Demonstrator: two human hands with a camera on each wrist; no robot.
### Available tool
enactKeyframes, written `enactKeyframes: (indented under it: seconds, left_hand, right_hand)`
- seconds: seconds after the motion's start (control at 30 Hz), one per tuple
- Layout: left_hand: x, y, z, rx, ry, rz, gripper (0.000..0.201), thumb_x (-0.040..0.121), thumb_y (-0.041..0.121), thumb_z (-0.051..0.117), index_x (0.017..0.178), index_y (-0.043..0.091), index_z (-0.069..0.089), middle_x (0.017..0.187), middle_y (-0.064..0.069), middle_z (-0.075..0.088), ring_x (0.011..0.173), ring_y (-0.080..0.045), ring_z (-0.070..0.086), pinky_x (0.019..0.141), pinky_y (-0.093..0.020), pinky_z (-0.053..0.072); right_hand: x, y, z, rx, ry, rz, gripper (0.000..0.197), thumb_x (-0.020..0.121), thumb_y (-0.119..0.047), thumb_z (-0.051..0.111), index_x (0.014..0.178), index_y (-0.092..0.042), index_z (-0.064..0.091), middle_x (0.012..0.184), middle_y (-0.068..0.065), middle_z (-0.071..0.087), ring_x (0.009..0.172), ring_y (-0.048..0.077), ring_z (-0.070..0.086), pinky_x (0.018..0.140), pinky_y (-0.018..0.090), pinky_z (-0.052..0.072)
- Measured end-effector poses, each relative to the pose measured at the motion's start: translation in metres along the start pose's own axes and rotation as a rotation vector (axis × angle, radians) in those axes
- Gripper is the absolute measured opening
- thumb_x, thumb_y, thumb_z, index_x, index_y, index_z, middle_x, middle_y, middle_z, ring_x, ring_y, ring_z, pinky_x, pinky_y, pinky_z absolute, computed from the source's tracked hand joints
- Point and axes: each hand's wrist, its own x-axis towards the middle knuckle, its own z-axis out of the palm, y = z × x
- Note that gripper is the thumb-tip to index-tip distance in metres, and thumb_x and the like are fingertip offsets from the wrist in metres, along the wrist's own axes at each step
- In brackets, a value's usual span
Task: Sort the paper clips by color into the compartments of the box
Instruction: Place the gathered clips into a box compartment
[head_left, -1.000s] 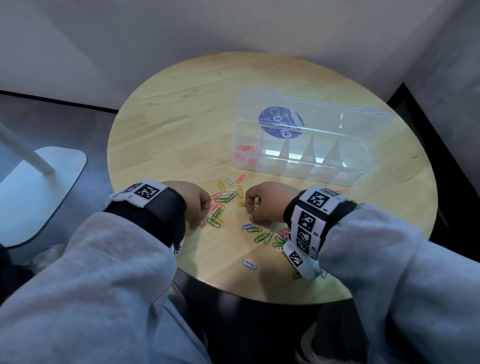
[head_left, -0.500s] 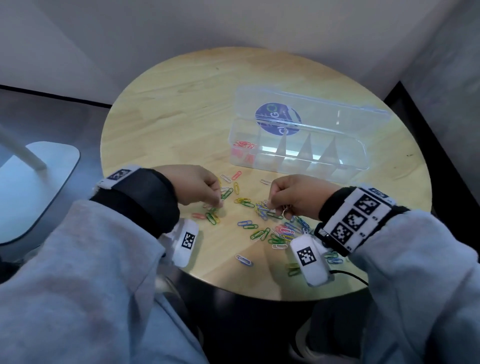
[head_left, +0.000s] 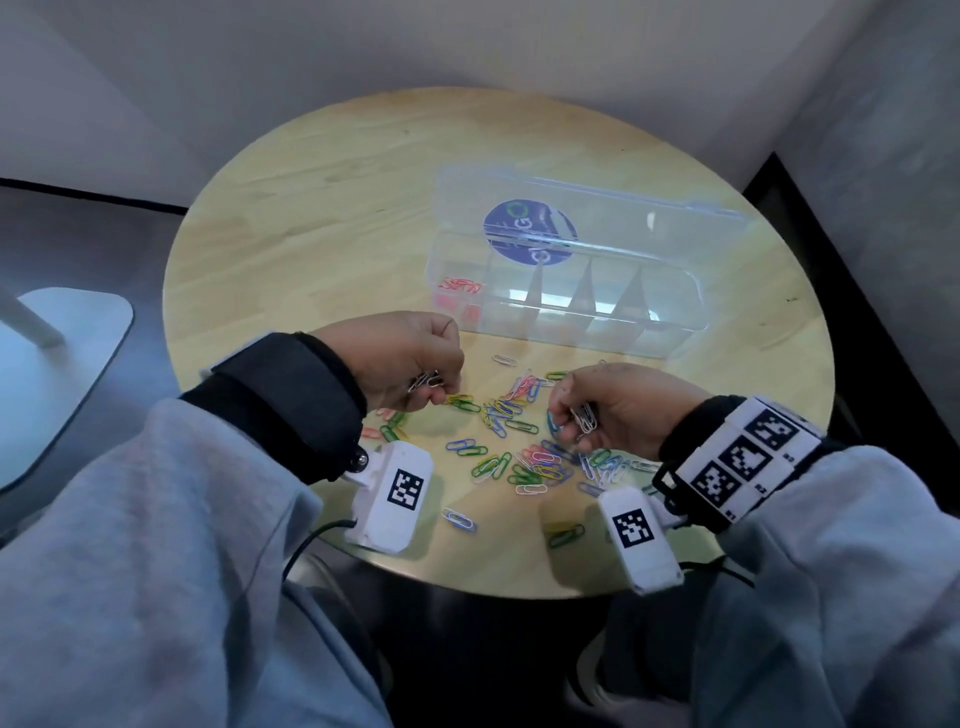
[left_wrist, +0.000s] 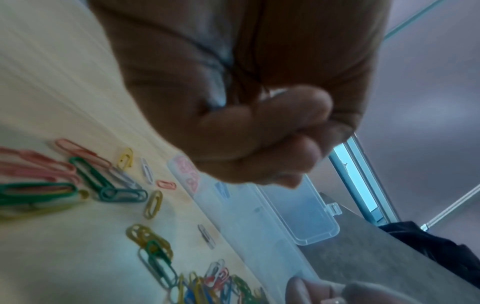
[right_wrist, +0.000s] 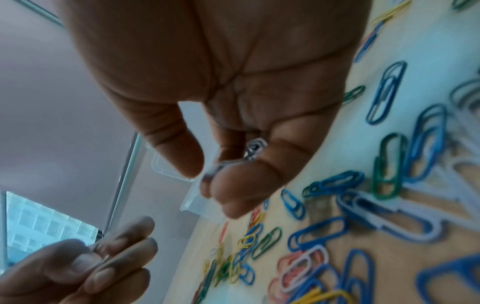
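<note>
Loose paper clips (head_left: 511, 421) in blue, green, yellow, pink and white lie scattered on the round wooden table (head_left: 311, 218). My left hand (head_left: 415, 371) is lifted over the pile's left side and pinches a small bunch of white clips (head_left: 426, 380). My right hand (head_left: 597, 410) hovers over the right side, fingers curled round several white clips (head_left: 584, 417); the right wrist view shows those white clips (right_wrist: 255, 148) against the fingers. The clear compartment box (head_left: 566, 291) stands open behind the pile, with pink clips (head_left: 460, 286) in its leftmost compartment.
The box lid (head_left: 597, 218) with a round blue label lies open towards the wall. A single blue clip (head_left: 460, 519) and a green one (head_left: 566, 535) lie near the table's front edge. A white stool base (head_left: 57, 364) stands on the floor at the left.
Both hands have lifted off the table and turned palms inward, each now holding white clips. The pile between them is uncovered.
</note>
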Motion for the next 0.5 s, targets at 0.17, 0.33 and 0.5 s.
enactKeyframes:
  seconds: [0.17,0.33,0.5]
  left_hand:
    - [0.007,0.003,0.017,0.287,-0.044,-0.097,0.032,0.084,-0.009,0.036,0.077,0.015,0.057,0.059,-0.003,0.049,0.039,-0.009,0.042,0.037,-0.013,0.024]
    - [0.01,0.004,0.035,0.711,-0.066,-0.097,0.016,0.074,0.025,0.059,0.084,0.013,0.066,0.073,-0.002,0.056,0.06,-0.019,0.043,0.057,-0.026,0.036]
    - [0.011,-0.003,0.056,1.063,-0.034,-0.043,0.016,0.073,0.024,0.073,0.081,0.025,0.06,0.062,0.007,0.049,0.058,-0.007,0.044,0.053,-0.021,0.032]
  right_hand:
    - [-0.004,-0.002,-0.009,-0.612,0.048,-0.061,0.021,0.083,-0.013,0.064,0.066,-0.018,0.052,0.058,-0.003,0.051,0.048,0.008,0.046,0.046,0.02,0.038]
    - [-0.005,-0.002,-0.006,-0.915,0.07,-0.082,0.019,0.074,-0.024,0.073,0.066,-0.024,0.056,0.044,-0.012,0.05,0.044,0.0,0.043,0.051,0.021,0.033]
    - [-0.007,-0.003,0.006,-1.092,0.012,-0.103,0.014,0.074,-0.024,0.072,0.085,-0.027,0.064,0.061,-0.01,0.047,0.057,0.004,0.045,0.054,0.025,0.036]
